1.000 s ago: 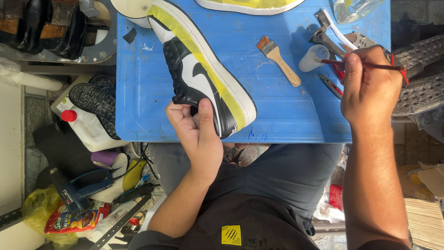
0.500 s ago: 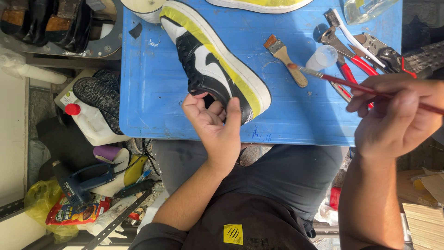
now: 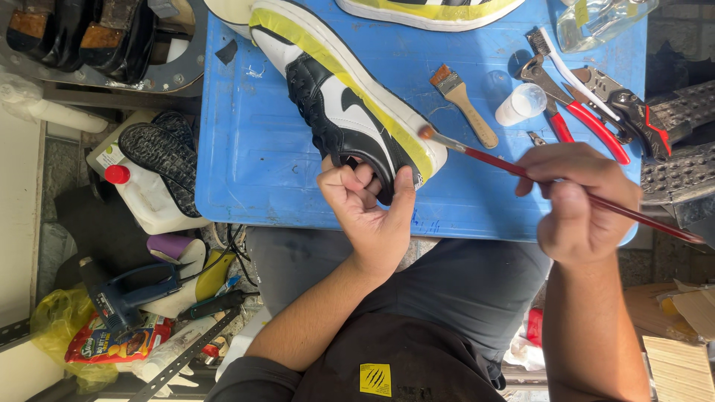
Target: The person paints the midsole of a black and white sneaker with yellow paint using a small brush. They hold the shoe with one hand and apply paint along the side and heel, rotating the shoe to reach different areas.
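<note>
Gripping the heel end of the black and white sneaker (image 3: 350, 119), my left hand (image 3: 369, 212) is curled shut around it, fingers tucked into the shoe's opening and thumb pressed up against the sole edge. The sneaker lies on its side on the blue worktop (image 3: 246, 164), running from my hand up and away to the left, its sole edge coated yellow.

My right hand (image 3: 577, 197) is closed in a pinch on a thin red-handled brush (image 3: 536, 176) (held much like a pencil), and the brush slants across the front of the worktop. Its bristle tip touches the yellow sole edge near the heel, just above my left thumb, while the tail of the handle sticks out past my hand to the right.

A little farther on lie a flat wooden-handled brush (image 3: 465, 104), a small white plastic cup (image 3: 521, 104) just beside it, and red-handled pliers (image 3: 581, 112) with a toothbrush (image 3: 577, 78) lying across them. At the far edge the sole of a second sneaker (image 3: 424, 11) shows, also yellow along the edge, and a clear plastic bottle (image 3: 603, 22) lies in the far right corner.

Off the worktop to my left, on the floor, stand a white jug with a red cap (image 3: 141, 197) with a dark shoe sole (image 3: 160, 160) lying on it, and nearer to me a blue power tool (image 3: 123, 298).
</note>
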